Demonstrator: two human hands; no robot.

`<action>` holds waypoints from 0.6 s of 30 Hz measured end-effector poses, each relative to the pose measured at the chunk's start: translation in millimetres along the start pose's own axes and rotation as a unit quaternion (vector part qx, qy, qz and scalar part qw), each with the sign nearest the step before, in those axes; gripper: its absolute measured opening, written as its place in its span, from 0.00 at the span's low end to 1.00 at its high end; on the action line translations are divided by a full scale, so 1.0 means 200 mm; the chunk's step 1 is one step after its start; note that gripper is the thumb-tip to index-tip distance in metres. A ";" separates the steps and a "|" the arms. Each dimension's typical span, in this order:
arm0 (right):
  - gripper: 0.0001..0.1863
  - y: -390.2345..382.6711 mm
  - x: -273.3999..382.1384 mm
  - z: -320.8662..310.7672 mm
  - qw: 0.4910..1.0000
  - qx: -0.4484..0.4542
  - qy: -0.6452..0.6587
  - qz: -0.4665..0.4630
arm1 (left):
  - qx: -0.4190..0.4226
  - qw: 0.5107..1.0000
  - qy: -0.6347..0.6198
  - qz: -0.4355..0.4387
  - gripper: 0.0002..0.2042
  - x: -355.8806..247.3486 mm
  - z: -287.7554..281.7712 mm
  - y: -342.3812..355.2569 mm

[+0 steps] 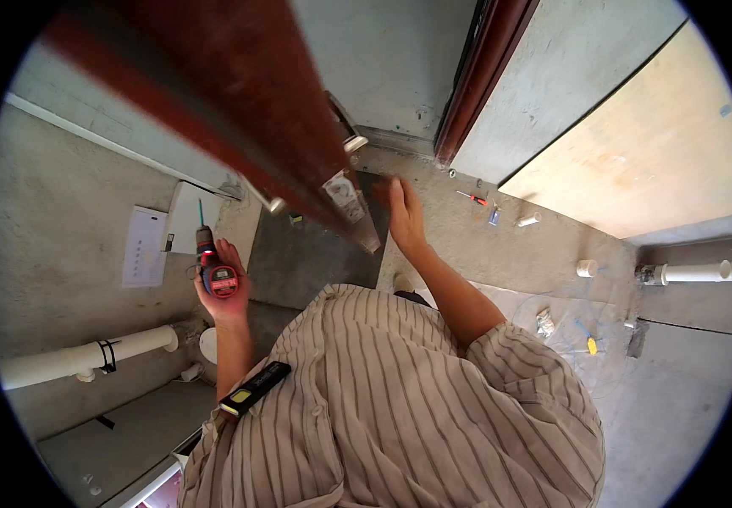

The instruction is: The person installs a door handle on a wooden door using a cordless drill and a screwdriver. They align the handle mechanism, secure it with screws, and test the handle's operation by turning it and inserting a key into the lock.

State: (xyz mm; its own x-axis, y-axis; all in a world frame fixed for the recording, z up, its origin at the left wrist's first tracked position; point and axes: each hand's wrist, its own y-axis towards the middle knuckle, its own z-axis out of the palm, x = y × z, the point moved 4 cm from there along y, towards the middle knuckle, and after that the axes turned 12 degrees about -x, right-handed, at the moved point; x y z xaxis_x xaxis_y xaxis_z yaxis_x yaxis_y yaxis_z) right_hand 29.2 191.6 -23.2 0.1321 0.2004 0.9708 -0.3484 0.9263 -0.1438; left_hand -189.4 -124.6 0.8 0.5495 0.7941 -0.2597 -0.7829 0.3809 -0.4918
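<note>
My left hand (229,292) grips a red and black cordless drill (212,264) with its bit pointing up and away from me. A dark red-brown door (213,93) stands edge-on in front of me, with a metal latch plate (345,196) on its edge. My right hand (404,216) is stretched forward with fingers flat against the door edge beside the latch plate. A black and yellow tool (256,388) pokes out at my left side over my striped shirt.
A white box (190,218) and a white sheet (144,247) lie on the concrete floor at left. White pipes (86,357) (696,273) run at both sides. A red screwdriver (473,198), a yellow tool (590,343) and small fittings lie at right near a plywood board (645,144).
</note>
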 end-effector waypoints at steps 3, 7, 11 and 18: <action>0.33 0.19 0.20 0.19 0.998 0.049 0.025 0.041 | 0.065 0.998 0.022 0.006 0.39 0.02 0.16 -0.04; 0.30 0.32 0.46 0.54 0.970 0.204 -0.054 0.121 | 0.134 0.988 0.048 -0.055 0.30 0.04 0.38 -0.05; 0.26 0.22 0.50 0.76 0.935 0.297 -0.049 0.187 | 0.055 0.994 0.072 0.062 0.25 0.06 0.51 -0.01; 0.19 0.08 0.42 0.89 0.939 0.259 -0.021 0.227 | 0.182 0.981 0.040 0.059 0.24 0.08 0.71 -0.11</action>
State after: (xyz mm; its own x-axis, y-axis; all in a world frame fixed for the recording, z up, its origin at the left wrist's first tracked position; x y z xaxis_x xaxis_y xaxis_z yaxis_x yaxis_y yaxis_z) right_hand -130.3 166.1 91.0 -0.1719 0.5141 0.8403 -0.7652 0.4675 -0.4425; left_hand -203.9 -53.6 125.2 0.4578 0.8088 -0.3693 -0.8871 0.4434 -0.1285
